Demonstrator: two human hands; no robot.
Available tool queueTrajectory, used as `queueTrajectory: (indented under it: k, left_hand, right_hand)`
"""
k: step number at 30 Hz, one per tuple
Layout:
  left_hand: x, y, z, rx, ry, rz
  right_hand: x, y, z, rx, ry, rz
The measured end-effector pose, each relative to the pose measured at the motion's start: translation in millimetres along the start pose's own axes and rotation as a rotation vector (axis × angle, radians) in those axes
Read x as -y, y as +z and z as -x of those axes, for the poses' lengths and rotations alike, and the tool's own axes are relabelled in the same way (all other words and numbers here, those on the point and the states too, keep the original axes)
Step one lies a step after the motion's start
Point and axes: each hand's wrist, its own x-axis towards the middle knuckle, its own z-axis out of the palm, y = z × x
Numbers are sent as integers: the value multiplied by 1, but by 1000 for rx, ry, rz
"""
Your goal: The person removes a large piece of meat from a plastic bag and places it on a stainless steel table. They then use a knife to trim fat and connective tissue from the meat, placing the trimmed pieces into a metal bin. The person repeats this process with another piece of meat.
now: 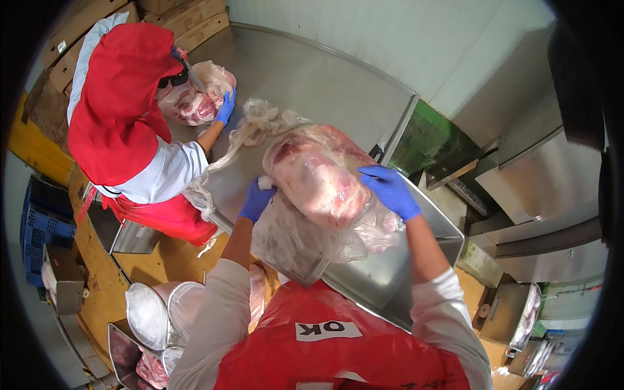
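Observation:
A big piece of raw meat (318, 175), pale fat with red patches, lies on the steel table in front of me. Clear plastic wrap (286, 234) is bunched under its near side, and some trails off beyond its left end. My left hand (258, 201), in a blue glove, is closed at the meat's left side, with a white wad of the plastic wrap between thumb and fingers. On the opposite side my right hand (390, 190), also blue-gloved, has its fingers stretched out, fingertips at the meat's right edge.
At the far left a co-worker in red (130, 78) handles another piece of meat (198, 97), a blade-like tool over it. Cardboard boxes (201, 29) stand behind. A steel bin with plastic-lined contents (146, 315) sits lower left. A steel tray (383, 279) adjoins the table near me.

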Motion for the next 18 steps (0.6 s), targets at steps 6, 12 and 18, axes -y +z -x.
queueTrajectory:
  k: [6, 12, 18]
  left_hand:
    - [19, 3, 9, 15, 35, -40]
    - [-3, 9, 34, -260, 161, 141]
    - [-18, -17, 62, -210, 168, 84]
  right_hand:
    - [-31, 56, -98, 72, -11, 415]
    - [-22, 55, -132, 264, -70, 740]
    - [14, 82, -203, -29, -114, 761]
